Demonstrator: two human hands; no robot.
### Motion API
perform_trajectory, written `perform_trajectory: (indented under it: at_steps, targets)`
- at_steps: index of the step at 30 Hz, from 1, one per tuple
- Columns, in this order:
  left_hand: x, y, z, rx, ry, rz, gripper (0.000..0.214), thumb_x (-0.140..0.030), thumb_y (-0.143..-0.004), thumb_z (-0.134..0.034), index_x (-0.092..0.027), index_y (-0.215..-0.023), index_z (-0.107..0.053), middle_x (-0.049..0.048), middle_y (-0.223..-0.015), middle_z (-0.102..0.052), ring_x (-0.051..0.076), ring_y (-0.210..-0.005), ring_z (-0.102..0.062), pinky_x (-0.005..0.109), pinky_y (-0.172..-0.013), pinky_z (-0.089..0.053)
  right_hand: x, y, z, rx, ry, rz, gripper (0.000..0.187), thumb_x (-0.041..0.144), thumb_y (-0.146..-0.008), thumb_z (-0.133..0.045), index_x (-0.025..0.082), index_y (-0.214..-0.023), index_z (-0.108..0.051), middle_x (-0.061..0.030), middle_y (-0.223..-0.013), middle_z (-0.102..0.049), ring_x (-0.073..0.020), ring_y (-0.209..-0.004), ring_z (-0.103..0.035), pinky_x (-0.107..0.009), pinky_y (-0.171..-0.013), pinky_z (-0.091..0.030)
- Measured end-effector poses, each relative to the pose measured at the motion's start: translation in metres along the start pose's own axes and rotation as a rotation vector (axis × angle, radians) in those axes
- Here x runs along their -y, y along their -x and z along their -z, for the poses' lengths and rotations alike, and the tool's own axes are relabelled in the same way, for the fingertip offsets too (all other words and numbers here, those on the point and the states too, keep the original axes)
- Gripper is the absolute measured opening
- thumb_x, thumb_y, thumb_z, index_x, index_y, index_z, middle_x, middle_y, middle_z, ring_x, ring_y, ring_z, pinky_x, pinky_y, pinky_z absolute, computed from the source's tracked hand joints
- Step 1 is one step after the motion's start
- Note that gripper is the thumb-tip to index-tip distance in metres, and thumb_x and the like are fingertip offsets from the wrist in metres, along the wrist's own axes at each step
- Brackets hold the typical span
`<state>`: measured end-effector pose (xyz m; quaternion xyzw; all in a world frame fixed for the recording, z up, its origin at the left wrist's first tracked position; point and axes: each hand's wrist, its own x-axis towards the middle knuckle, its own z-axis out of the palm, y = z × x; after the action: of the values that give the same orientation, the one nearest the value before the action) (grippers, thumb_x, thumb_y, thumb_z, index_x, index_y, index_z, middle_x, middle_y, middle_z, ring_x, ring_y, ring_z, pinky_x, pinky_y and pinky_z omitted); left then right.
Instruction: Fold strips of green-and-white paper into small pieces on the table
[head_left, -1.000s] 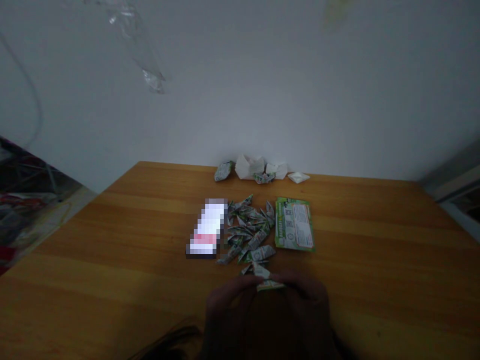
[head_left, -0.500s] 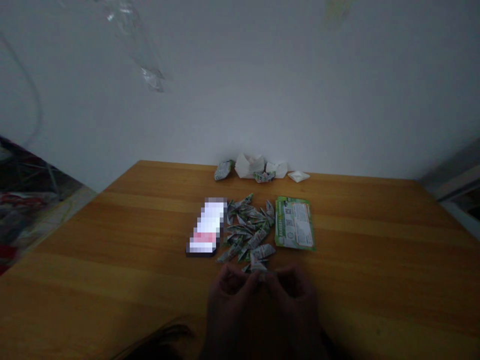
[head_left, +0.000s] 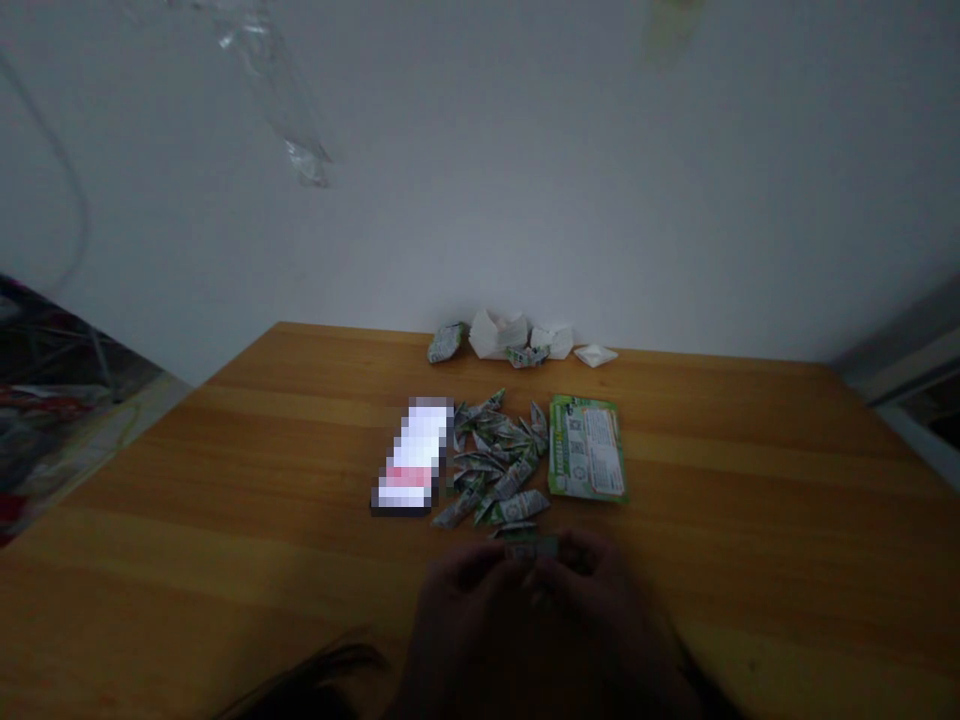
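Honey-brown wooden table [head_left: 225,520]: left hand [head_left: 469,600] and right hand [head_left: 589,590], both curled nearly closed, jointly pinching a small folded green-and-white paper piece [head_left: 531,547], just near of a heap of matching folded paper pieces [head_left: 491,465].

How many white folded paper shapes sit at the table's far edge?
3: a large white paper shape, a smaller one right of it, a flat white boat furthest right.
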<state>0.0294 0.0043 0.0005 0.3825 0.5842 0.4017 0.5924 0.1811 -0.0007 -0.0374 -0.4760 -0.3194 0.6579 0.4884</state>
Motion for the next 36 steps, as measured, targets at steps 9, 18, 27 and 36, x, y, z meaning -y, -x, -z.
perform_trajectory:
  at_steps: [9, 18, 27, 36]
  targets:
    - [0.004, 0.001, 0.006, -0.133, -0.254, -0.372, 0.009, -0.029, -0.070, -0.074, -0.021, -0.067, -0.076, 0.0042, -0.072, -0.072, 0.020, -0.070, -0.066, 0.025, -0.064, -0.051, 0.003, 0.005, 0.001, -0.150, 0.357, 0.272, 0.018, 0.036, -0.070, -0.076, 0.018, -0.070, -0.074, -0.0040, -0.074, -0.071, -0.0199, -0.072, -0.066, -0.027, -0.067, -0.053]
    - [0.005, -0.005, 0.004, 0.003, 0.021, -0.069, 0.026, -0.035, -0.063, -0.079, -0.018, -0.082, -0.075, 0.0039, -0.075, -0.076, 0.021, -0.072, -0.070, 0.025, -0.066, -0.053, 0.005, 0.003, -0.002, -0.052, 0.004, 0.055, 0.031, 0.044, -0.069, -0.077, 0.016, -0.079, -0.065, 0.0005, -0.055, -0.068, -0.0138, -0.044, -0.062, -0.022, -0.044, -0.050]
    - [0.005, -0.006, 0.008, 0.143, 0.094, -0.005, 0.022, -0.035, -0.071, -0.072, -0.018, -0.084, -0.075, 0.0037, -0.080, -0.074, 0.021, -0.077, -0.068, 0.026, -0.069, -0.051, 0.010, 0.007, 0.006, -0.143, 0.315, 0.224, 0.006, 0.016, -0.068, -0.065, 0.019, -0.068, -0.071, -0.0012, -0.062, -0.071, -0.0170, -0.055, -0.065, -0.024, -0.052, -0.050]
    - [0.002, -0.007, 0.007, 0.093, -0.140, 0.020, 0.017, -0.032, -0.067, -0.073, -0.015, -0.068, -0.076, 0.0046, -0.066, -0.074, 0.021, -0.067, -0.067, 0.025, -0.064, -0.050, 0.013, 0.012, 0.006, 0.075, 0.508, 0.513, 0.019, 0.015, -0.077, -0.060, 0.023, -0.083, -0.077, -0.0030, -0.077, -0.074, -0.0193, -0.073, -0.069, -0.028, -0.068, -0.052]
